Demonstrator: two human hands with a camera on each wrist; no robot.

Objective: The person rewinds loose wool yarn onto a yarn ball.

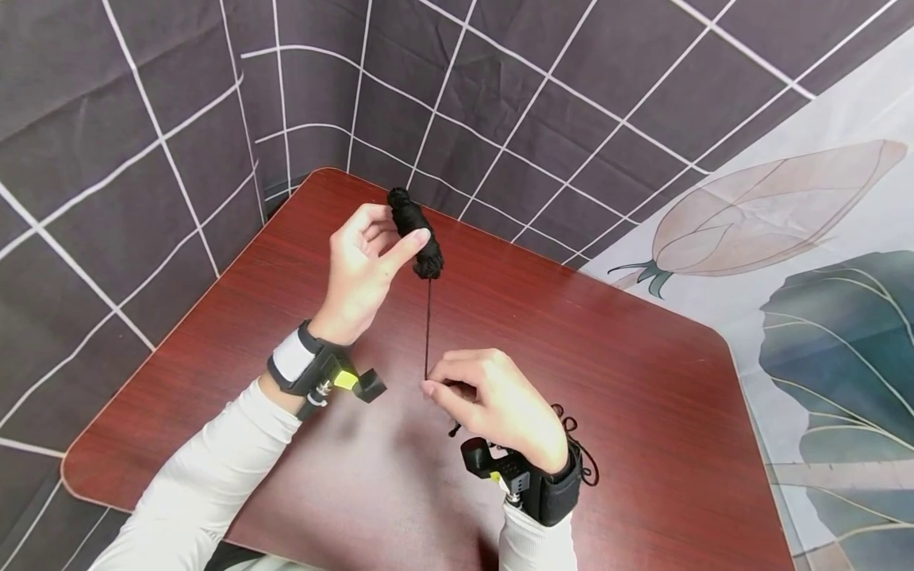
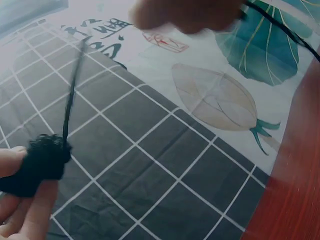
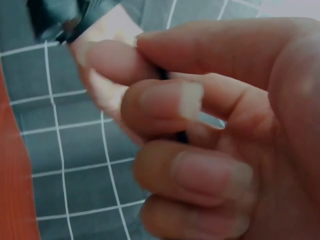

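The left hand (image 1: 357,270) is partly hiding the black cord bundle (image 1: 408,218), and the right hand (image 1: 500,404) is covering part of the cord strand (image 1: 428,333) it is pinching (only dark bits are showing between its fingers (image 3: 162,102)). The right wrist strap (image 1: 560,493) is partly blocking loose cord loops (image 1: 570,426). Both sleeves (image 1: 207,468) are running out of view at the near side.

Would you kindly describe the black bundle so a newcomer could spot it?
Over the reddish table, find the left hand. It holds the black bundle: a thick, fuzzy roll, unlike the thin cord running from it to the right hand.
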